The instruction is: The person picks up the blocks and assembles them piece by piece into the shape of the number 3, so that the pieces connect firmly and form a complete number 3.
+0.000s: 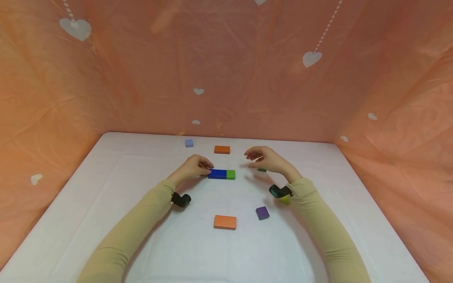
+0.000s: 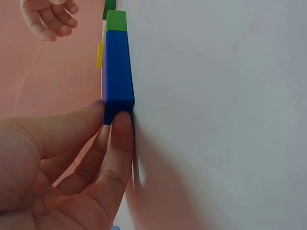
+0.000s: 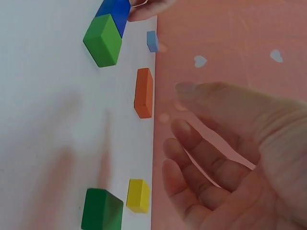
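Observation:
A long blue block lies mid-table, with a light green block set end to end against its right side. At the blue block's left end, my left hand pinches it; the left wrist view shows the thumb at one corner and a finger at the end face. Off to the right, my right hand hovers above the table with loosely bent fingers, holding nothing. Partly hidden beneath it is a dark green block; the right wrist view shows this beside a yellow block.
Toward the back are a light blue block and an orange block. Nearer the front lie another orange block and a purple block. A yellow-green piece shows under the right wrist. Orange cloth surrounds the white table.

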`<control>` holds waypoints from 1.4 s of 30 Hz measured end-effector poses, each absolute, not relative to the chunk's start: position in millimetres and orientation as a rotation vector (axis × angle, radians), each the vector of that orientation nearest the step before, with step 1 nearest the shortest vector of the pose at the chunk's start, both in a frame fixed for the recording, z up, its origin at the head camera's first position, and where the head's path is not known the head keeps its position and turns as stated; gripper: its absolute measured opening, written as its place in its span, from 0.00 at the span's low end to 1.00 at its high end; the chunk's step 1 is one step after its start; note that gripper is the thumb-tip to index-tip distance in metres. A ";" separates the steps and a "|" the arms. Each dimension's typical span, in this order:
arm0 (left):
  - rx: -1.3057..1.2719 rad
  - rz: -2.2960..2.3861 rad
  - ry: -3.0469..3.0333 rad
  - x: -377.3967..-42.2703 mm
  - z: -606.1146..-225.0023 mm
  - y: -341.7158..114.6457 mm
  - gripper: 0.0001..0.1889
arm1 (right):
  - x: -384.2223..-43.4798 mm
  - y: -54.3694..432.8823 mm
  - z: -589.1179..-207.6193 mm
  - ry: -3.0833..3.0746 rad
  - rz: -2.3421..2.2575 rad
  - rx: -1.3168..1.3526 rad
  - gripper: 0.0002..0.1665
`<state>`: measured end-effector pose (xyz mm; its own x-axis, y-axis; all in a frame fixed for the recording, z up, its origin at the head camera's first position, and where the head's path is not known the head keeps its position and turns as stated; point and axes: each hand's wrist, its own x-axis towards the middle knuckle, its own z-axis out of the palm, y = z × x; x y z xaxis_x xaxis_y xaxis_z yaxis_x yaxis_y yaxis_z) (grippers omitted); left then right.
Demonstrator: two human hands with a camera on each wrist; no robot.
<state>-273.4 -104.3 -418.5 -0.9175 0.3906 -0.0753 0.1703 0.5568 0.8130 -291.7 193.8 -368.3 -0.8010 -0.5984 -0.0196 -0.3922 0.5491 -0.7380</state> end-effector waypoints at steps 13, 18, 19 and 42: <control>0.480 1.309 2.537 -273.1 -417.2 -105.6 0.11 | -293.0 213.1 -366.5 2.574 -1.134 -0.800 0.24; 0.505 1.309 2.536 -273.5 -416.0 -105.4 0.10 | -292.7 221.9 -366.6 2.600 -1.137 -0.767 0.25; 0.499 1.310 2.534 -273.4 -415.9 -105.3 0.10 | -292.3 223.1 -366.5 2.598 -1.143 -0.756 0.25; 0.490 1.320 2.526 -270.6 -415.8 -105.7 0.10 | -271.8 242.2 -349.8 2.567 -1.146 -0.683 0.23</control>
<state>-270.6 -105.7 -415.8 -0.9123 0.4046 -0.0638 0.1787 0.5333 0.8269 -271.8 242.2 -349.8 -0.8596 -0.5098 -0.0344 -0.3148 0.5814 -0.7503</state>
